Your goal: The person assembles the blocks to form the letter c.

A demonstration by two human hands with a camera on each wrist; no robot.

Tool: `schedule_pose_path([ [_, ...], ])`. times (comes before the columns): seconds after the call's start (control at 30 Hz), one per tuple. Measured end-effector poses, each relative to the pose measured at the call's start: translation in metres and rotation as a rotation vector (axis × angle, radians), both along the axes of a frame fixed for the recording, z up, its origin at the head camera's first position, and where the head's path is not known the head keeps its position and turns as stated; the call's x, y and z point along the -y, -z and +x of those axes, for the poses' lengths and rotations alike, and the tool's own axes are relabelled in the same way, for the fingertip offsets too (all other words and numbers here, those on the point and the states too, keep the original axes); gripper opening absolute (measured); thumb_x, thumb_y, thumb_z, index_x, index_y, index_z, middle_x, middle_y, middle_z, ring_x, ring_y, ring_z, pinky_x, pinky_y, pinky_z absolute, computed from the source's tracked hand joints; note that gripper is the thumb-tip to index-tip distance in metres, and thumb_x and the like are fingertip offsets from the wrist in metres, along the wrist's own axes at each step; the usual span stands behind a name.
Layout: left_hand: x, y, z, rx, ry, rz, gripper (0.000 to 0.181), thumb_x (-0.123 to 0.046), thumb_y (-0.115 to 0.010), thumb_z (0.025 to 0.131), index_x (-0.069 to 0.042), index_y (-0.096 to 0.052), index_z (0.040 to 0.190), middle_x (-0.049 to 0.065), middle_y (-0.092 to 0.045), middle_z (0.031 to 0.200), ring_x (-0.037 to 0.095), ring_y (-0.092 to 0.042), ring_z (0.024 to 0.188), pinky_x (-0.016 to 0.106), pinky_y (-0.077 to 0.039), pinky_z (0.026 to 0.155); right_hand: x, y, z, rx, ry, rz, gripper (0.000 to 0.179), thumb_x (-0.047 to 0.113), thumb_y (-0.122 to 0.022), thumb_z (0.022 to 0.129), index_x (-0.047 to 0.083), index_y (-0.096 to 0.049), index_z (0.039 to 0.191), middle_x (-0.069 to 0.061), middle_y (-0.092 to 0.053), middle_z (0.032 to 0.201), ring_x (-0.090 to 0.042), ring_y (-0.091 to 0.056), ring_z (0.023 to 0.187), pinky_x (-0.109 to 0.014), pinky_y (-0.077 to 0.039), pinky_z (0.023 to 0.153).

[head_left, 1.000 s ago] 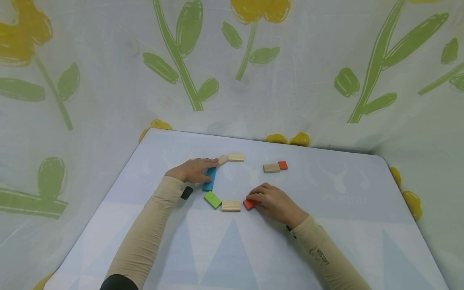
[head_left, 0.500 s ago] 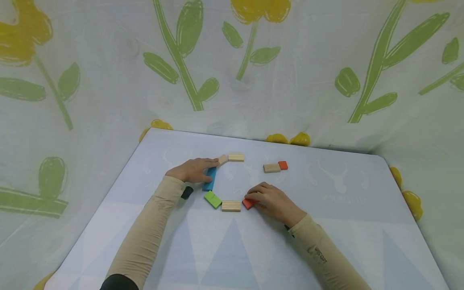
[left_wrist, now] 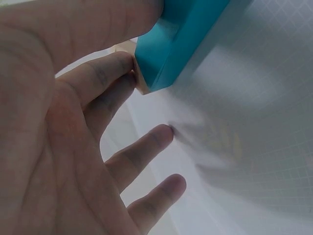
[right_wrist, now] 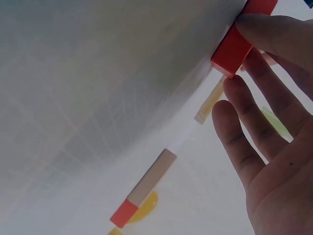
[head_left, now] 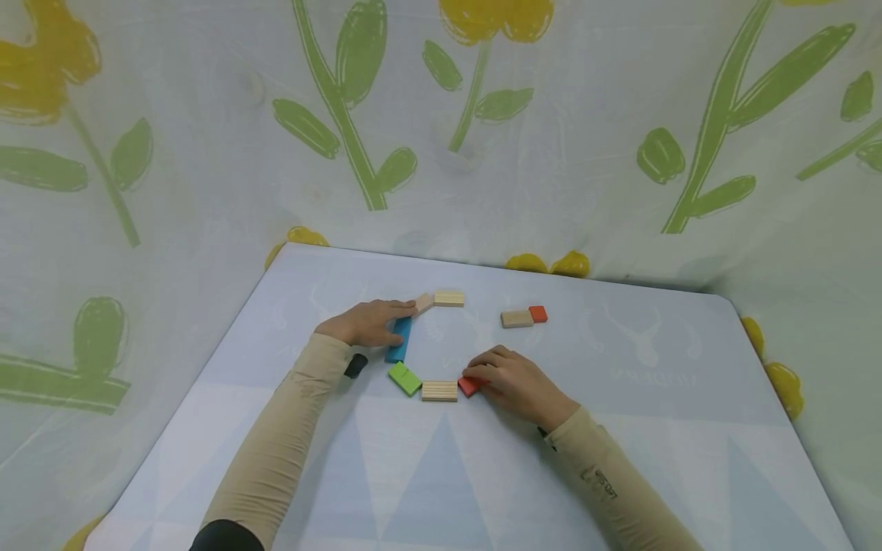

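Note:
Blocks lie in a partial ring on the table. My right hand [head_left: 517,383] pinches a red block [head_left: 470,386] between thumb and fingers; its corner meets the right end of a ridged wooden block [head_left: 439,391]. A green block [head_left: 404,379] sits at that wooden block's other end, followed by a blue block [head_left: 398,346]. My left hand [head_left: 368,323] rests with extended fingers over the blue block's far part, thumb [left_wrist: 142,14] against it. Its fingertips [left_wrist: 126,61] touch a pale wooden block [head_left: 423,304], partly hidden. Another ridged wooden block [head_left: 449,299] adjoins that one.
Farther right on the table [head_left: 654,467], a plain wooden block [head_left: 517,319] lies against a small red block [head_left: 537,314]. A flower-patterned curtain [head_left: 565,145] surrounds the table's far and side edges.
My right hand has slid the red block a little to the left, closing the gap to the ridged wooden block. The left hand has stayed in place.

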State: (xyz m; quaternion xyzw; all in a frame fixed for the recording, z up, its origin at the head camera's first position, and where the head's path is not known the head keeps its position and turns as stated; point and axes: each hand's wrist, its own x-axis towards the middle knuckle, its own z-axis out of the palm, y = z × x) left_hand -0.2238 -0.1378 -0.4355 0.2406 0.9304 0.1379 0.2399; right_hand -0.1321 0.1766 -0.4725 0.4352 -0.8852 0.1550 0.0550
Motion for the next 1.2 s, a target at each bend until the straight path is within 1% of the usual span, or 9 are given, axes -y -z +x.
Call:
schedule_pose_path([
  [0.13, 0.000, 0.001, 0.000, -0.004, -0.002, 0.001, 0.066, -0.028, -0.063, 0.100, -0.020, -0.036, 0.159, -0.003, -0.025, 0.167, 0.032, -0.022, 0.153, 0.054, -0.024, 0.120, 0.000, 0.001, 0.000, 0.007, 0.003, -0.008, 0.039, 0.004, -0.081, 0.085, 0.016, -0.074, 0.121, 0.002, -0.069, 0.118, -0.018, -0.059, 0.114, -0.036, -0.053, 0.098],
  [0.43, 0.000, 0.002, 0.000, -0.006, -0.004, 0.000, 0.066, -0.027, -0.063, 0.100, -0.020, -0.036, 0.159, -0.002, -0.026, 0.167, 0.033, -0.022, 0.152, 0.055, -0.025, 0.120, 0.000, 0.003, 0.001, -0.020, -0.005, -0.023, 0.039, 0.002, -0.082, 0.083, 0.015, -0.074, 0.120, 0.001, -0.069, 0.117, -0.018, -0.060, 0.112, -0.036, -0.053, 0.097],
  [0.7, 0.000, 0.001, 0.000, -0.002, -0.010, -0.006, 0.067, -0.028, -0.063, 0.100, -0.021, -0.034, 0.160, -0.002, -0.025, 0.167, 0.032, -0.021, 0.153, 0.054, -0.024, 0.120, -0.002, -0.004, 0.002, -0.001, -0.009, -0.034, 0.039, 0.004, -0.081, 0.084, 0.015, -0.074, 0.121, 0.001, -0.068, 0.119, -0.018, -0.060, 0.112, -0.037, -0.053, 0.097],
  [0.83, 0.000, 0.002, -0.001, -0.002, -0.005, -0.004, 0.067, -0.028, -0.063, 0.100, -0.021, -0.034, 0.160, -0.003, -0.025, 0.167, 0.032, -0.021, 0.153, 0.054, -0.024, 0.120, -0.005, -0.008, 0.002, -0.012, -0.004, -0.071, 0.039, 0.006, -0.082, 0.084, 0.015, -0.073, 0.120, 0.001, -0.068, 0.118, -0.018, -0.061, 0.111, -0.037, -0.054, 0.095],
  [1.0, 0.001, 0.002, 0.000, 0.001, -0.003, 0.010, 0.066, -0.028, -0.062, 0.100, -0.021, -0.035, 0.160, -0.003, -0.025, 0.167, 0.032, -0.021, 0.153, 0.054, -0.023, 0.120, -0.012, -0.012, -0.003, -0.065, 0.026, -0.118, 0.037, 0.008, -0.084, 0.083, 0.013, -0.074, 0.118, -0.002, -0.069, 0.117, -0.021, -0.063, 0.110, -0.037, -0.055, 0.092],
  [1.2, 0.002, 0.003, 0.000, 0.002, -0.003, 0.019, 0.065, -0.027, -0.062, 0.100, -0.020, -0.035, 0.160, -0.003, -0.025, 0.167, 0.031, -0.021, 0.153, 0.054, -0.023, 0.120, -0.025, -0.017, -0.011, -0.082, 0.083, -0.102, 0.040, 0.009, -0.083, 0.085, 0.013, -0.071, 0.123, -0.005, -0.067, 0.123, -0.024, -0.062, 0.116, -0.040, -0.055, 0.094],
])
